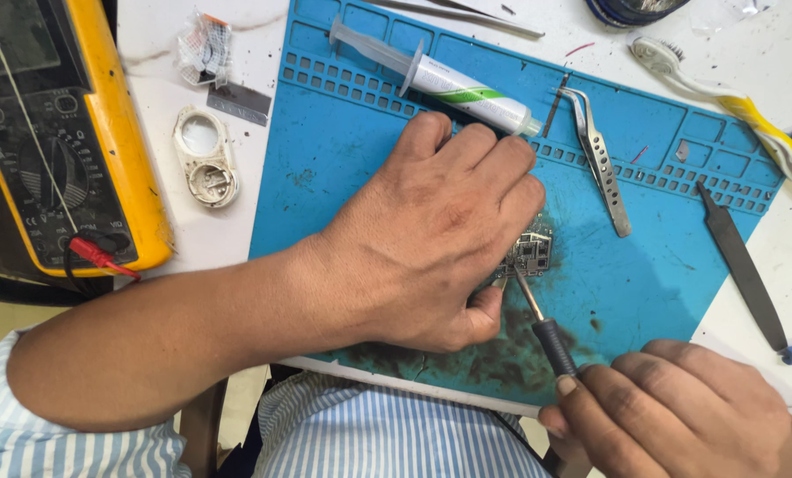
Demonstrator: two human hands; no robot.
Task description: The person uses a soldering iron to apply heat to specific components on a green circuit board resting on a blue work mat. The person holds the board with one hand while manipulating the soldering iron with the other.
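Left hand (431, 239) pins circuit board (529, 252); right hand (679, 407) holds soldering iron (546, 332)

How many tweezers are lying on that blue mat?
1. The silver tweezers lie on the blue mat, right of the syringe tip. The left hand may hide others.

The left hand (440, 239) covers most of the small circuit board (530, 251), so only its right edge shows. The right hand (679, 412) is cut off by the bottom edge, hiding the handle of the thin tool (546, 329). Left of the board, the yellow meter (77, 150) runs off the frame.
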